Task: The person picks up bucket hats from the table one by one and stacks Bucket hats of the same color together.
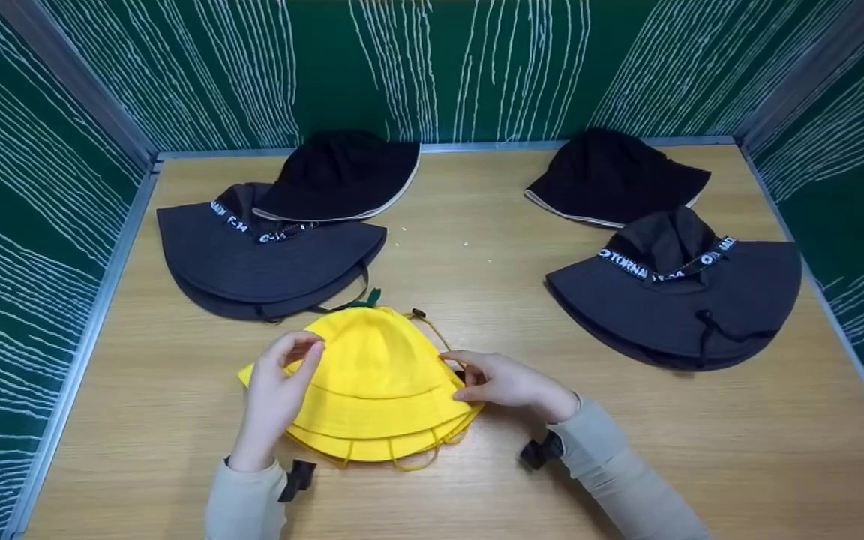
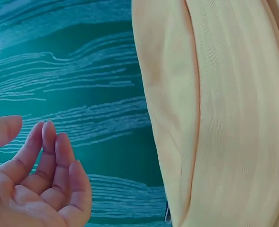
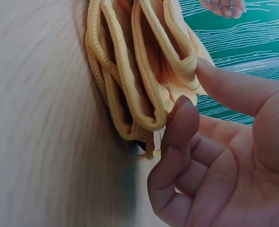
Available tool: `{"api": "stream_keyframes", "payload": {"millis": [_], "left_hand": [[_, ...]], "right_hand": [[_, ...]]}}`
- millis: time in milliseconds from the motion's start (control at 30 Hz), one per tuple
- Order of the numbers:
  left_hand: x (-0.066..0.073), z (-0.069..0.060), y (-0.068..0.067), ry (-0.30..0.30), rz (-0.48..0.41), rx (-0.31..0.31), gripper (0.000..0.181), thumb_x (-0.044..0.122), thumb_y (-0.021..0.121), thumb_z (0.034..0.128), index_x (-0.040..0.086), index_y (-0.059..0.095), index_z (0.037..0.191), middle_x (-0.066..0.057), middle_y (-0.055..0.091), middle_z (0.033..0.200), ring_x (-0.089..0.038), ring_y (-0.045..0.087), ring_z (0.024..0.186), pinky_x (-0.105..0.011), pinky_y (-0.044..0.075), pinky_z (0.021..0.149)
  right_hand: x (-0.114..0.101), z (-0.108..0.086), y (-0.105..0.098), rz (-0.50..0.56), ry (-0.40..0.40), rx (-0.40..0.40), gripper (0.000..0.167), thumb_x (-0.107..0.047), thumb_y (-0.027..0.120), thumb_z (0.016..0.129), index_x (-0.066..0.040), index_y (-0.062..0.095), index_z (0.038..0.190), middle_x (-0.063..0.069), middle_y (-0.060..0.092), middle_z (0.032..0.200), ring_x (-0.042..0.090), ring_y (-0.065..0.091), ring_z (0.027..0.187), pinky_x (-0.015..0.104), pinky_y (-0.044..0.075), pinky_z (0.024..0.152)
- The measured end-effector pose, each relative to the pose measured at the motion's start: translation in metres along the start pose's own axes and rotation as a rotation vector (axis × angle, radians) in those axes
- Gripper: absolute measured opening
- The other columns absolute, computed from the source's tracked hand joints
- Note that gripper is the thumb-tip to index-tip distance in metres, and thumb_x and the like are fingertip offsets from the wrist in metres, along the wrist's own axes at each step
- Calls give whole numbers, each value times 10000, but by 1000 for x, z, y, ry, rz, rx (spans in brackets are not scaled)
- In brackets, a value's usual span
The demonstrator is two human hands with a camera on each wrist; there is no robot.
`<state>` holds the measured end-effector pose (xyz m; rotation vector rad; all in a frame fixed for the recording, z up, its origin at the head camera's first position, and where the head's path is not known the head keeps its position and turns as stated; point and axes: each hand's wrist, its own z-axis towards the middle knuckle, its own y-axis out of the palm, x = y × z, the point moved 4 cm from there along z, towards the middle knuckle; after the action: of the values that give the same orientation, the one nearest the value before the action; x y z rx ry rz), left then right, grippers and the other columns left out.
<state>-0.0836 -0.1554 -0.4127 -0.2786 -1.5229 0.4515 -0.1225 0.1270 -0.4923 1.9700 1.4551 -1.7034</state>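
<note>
Yellow bucket hats (image 1: 376, 360), folded flat and layered one on another, lie at the front middle of the table, a green leaf tab at the top. My right hand (image 1: 503, 382) pinches the right end of the upper brim; in the right wrist view the thumb (image 3: 224, 82) touches the brim fold (image 3: 184, 64) and the curled fingers are by its underside. My left hand (image 1: 278, 394) hovers over the left side, fingers loosely bent and holding nothing. In the left wrist view that hand (image 2: 40, 184) is apart from the yellow fabric (image 2: 238, 113).
At the left, a black bucket hat (image 1: 349, 176) overlaps a dark grey wide-brimmed hat (image 1: 267, 262). Another black hat (image 1: 616, 176) and grey hat (image 1: 679, 300) lie at the right. Green panels (image 1: 447, 71) with white lines enclose the table. Yellow cords (image 1: 417, 465) hang from the brims.
</note>
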Motion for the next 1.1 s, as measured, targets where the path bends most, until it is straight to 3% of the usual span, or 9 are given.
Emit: {"api": "stream_keyframes", "payload": {"millis": [267,433,600,667,767,900,1100], "left_hand": [[-4,-5,37,-63,-224,-123,213,116,539,962,-74,610,1030,-163,632,985,-186,587,932,-239,471,848],[-7,-6,53,-118,-381,-123,216,75,510,969,-127,569,1019,-216,602,974,-196,589,920,-240,460,878],[-7,-5,64,-149,-442,-128,205,70,497,973,-121,559,1012,-154,599,939,-165,578,901,-276,451,903],[-7,-3,66,-157,-465,-128,191,66,494,973,-110,561,1002,-132,598,929,-169,576,899,-292,450,907],[-6,-1,67,-173,-502,-109,165,64,490,973,-81,568,972,-67,597,891,-152,575,883,-286,451,901],[-4,4,68,-204,-582,-79,132,69,491,971,-10,583,918,6,592,835,-108,575,848,-259,456,887],[3,14,76,-203,-674,-79,127,74,490,968,43,582,886,23,590,814,-109,584,835,-243,464,872]], "right_hand": [[4,-3,-2,18,-25,6,528,-258,636,909,-69,470,1373,-7,527,777,92,442,656,193,371,584],[8,-6,-4,11,-45,11,493,-232,626,915,-25,492,1342,-16,532,782,69,446,660,186,373,603],[14,-14,-24,41,-60,33,462,-194,599,931,-9,487,1339,91,612,809,86,514,687,196,433,641],[16,-19,-43,51,-69,94,436,-148,583,934,3,486,1331,148,626,830,126,545,692,213,459,643],[19,-31,-77,51,-78,253,397,-76,580,919,21,512,1297,156,615,830,143,555,695,231,477,633],[27,-47,-117,117,-58,464,322,-53,566,925,58,555,1228,44,605,801,99,568,683,230,492,630],[53,-67,-161,225,25,702,298,-95,531,960,125,553,1160,-135,575,742,13,569,672,171,500,645]]}}
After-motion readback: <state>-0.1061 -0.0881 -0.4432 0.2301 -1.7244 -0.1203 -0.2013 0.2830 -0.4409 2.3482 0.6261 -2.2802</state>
